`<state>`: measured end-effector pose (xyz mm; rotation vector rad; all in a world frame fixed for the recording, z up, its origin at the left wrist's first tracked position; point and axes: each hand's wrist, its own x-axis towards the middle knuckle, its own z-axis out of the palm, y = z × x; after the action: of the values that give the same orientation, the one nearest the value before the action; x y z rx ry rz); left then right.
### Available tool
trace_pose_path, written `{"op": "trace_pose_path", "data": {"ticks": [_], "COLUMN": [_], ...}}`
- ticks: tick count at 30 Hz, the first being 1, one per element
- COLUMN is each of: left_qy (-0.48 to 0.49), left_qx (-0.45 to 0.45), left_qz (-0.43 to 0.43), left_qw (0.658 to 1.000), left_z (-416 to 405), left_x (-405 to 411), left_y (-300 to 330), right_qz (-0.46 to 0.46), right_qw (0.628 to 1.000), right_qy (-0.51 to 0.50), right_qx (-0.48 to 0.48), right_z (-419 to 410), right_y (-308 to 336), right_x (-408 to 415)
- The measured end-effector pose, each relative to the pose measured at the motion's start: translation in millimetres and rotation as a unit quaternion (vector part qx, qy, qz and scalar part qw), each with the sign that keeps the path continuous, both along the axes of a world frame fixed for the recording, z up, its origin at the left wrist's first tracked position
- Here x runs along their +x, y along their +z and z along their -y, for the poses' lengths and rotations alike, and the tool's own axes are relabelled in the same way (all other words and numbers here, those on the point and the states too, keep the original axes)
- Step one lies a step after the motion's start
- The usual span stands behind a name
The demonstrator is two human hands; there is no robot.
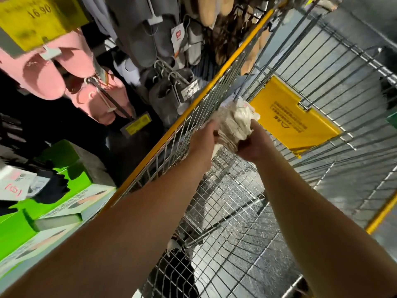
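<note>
White fabric bundle (234, 125), held above the wire cart (225, 201) near its 10 o'clock wall, with the left hand (204, 140) at 9 o'clock and right hand (253, 145) at 5 o'clock, each grip curled round it; lower it level, releasing both together.

Fingertips of left hand (204, 139) and right hand (253, 146) lost behind the white bundle (235, 123). Yellow price sign (36, 18) blurred, clipped by the top edge; print on the yellow panel (290, 119) too small to read.
</note>
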<state>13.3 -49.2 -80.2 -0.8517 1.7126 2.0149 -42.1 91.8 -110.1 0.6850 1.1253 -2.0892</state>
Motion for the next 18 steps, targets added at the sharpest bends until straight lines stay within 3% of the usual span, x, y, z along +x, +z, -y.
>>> {"op": "trace_pose_path", "data": {"ticks": [5, 9, 14, 18], "left_qy": [0.051, 0.044, -0.023, -0.063], "left_qx": [0.109, 0.180, 0.195, 0.122], "left_qz": [0.043, 0.049, 0.037, -0.044], "left_qw": [0.992, 0.981, 0.980, 0.989], "left_z": [5, 20, 40, 57], "left_x": [40, 84, 152, 194], "left_y": [33, 67, 112, 155], "right_qz": [-0.059, -0.106, -0.120, -0.099], "right_qw": [0.998, 0.990, 0.985, 0.986], "right_qy": [-0.008, 0.010, 0.008, -0.002], "right_qx": [-0.013, 0.092, 0.125, 0.137], "right_z": [-8, 1, 17, 30], "right_y": [56, 109, 162, 196], "right_x": [68, 131, 207, 246]}}
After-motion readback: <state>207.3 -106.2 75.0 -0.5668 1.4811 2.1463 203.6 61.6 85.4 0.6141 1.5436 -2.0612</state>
